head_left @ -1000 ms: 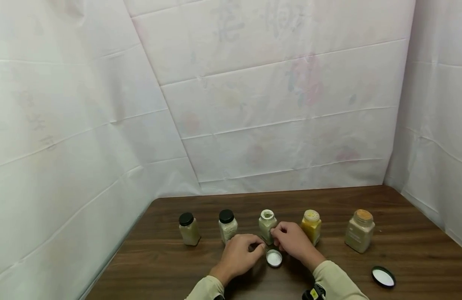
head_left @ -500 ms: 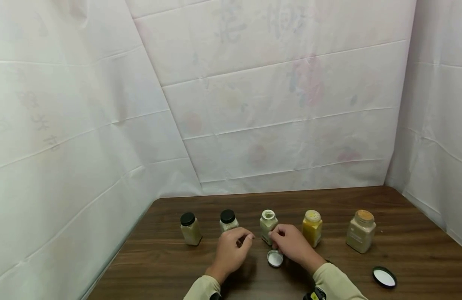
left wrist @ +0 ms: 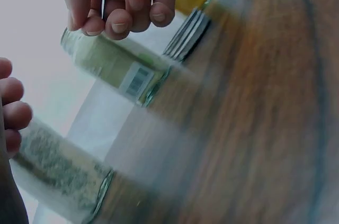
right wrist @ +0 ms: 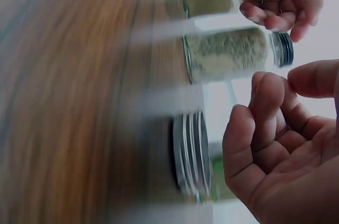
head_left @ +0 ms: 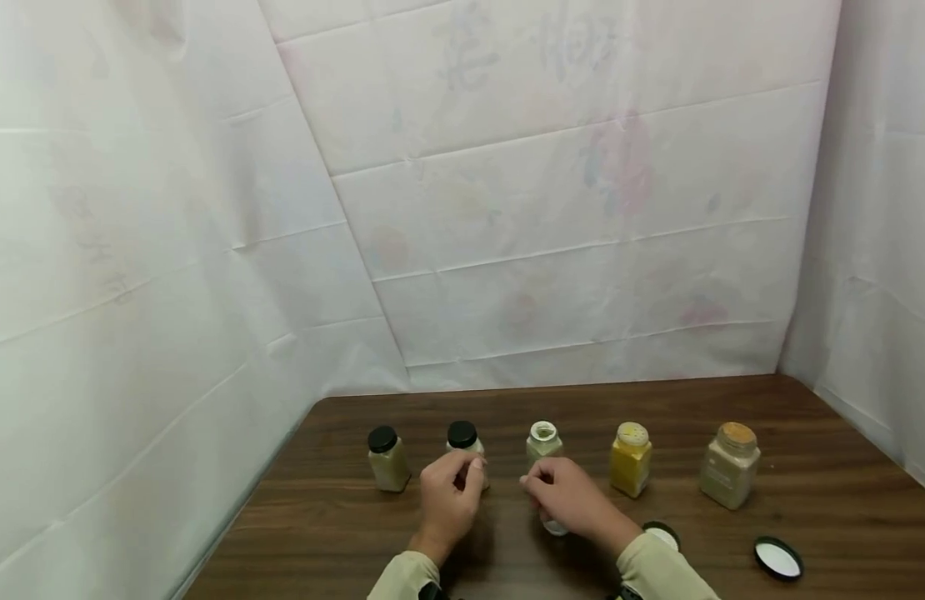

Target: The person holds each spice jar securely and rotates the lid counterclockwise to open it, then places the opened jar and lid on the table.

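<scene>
My left hand (head_left: 449, 498) hovers in front of the black-capped herb jar (head_left: 462, 434), fingers loosely curled and holding nothing I can see. In the left wrist view that jar (left wrist: 58, 176) stands just beyond the fingertips (left wrist: 16, 114). My right hand (head_left: 571, 498), also loosely curled, is in front of the uncapped pale-green jar (head_left: 543, 448) and covers its lower part. The right wrist view shows its thumb close to the index fingertip, with no object visible between. Beneath this hand a ridged screw lid (right wrist: 190, 152) lies on the table, partly hidden in the head view.
An uncapped yellow jar (head_left: 631, 462) and a larger uncapped beige jar (head_left: 730, 471) stand to the right. At far left is another black-capped jar (head_left: 388, 462). One dark-rimmed lid (head_left: 778, 558) lies at right; another (head_left: 662, 534) is partly behind the right forearm. White sheeting (head_left: 567, 250) surrounds the table.
My left hand has drawn leftward, away from the middle lid, to in front of the herb jar. My right hand has come back from the pale-green jar, over the lid.
</scene>
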The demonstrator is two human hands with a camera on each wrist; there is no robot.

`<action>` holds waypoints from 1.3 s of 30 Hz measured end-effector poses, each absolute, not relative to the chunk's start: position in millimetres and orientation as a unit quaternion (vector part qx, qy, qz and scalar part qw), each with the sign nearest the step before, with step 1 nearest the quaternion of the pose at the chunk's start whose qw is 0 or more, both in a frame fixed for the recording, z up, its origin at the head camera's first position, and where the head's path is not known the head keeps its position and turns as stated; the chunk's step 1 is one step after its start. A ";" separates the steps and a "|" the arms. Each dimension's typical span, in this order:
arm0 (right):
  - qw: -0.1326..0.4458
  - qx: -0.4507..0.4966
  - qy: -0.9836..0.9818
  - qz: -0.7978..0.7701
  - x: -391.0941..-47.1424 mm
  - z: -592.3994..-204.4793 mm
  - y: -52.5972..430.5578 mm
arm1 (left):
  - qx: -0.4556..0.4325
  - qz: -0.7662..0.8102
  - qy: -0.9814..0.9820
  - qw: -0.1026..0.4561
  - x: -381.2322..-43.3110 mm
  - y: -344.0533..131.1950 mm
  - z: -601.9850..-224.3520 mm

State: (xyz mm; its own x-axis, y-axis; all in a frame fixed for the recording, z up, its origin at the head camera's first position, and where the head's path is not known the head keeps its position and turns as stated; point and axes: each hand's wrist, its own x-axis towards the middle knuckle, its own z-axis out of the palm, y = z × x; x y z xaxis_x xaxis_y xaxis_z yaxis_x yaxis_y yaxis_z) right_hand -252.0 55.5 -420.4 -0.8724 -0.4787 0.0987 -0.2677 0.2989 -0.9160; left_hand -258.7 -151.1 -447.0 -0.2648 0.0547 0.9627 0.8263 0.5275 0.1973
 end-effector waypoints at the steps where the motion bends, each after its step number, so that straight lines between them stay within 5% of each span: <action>1: 0.094 -0.240 0.800 -0.542 -251.8 -419.7 53.8 | -0.306 -0.379 -0.699 0.523 -260.1 -152.5 -448.1; 19: 0.043 -0.230 0.799 -0.555 -263.2 -419.0 -5.1 | -0.142 -0.441 -0.734 0.497 -257.6 -176.3 -451.4; 39: 0.043 -0.183 0.822 -0.537 -257.3 -433.0 -21.5 | -0.091 -0.459 -0.751 0.465 -256.1 -181.0 -452.2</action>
State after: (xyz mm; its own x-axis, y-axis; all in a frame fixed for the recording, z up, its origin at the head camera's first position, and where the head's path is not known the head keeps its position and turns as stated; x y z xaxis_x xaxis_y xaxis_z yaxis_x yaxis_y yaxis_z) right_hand -257.3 -21.5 -433.0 -0.9295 -0.3469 0.1253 -0.2540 0.3555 -0.8995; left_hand -256.1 -181.0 -452.2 -0.5517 -0.2895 0.7822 0.5643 0.5611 0.6057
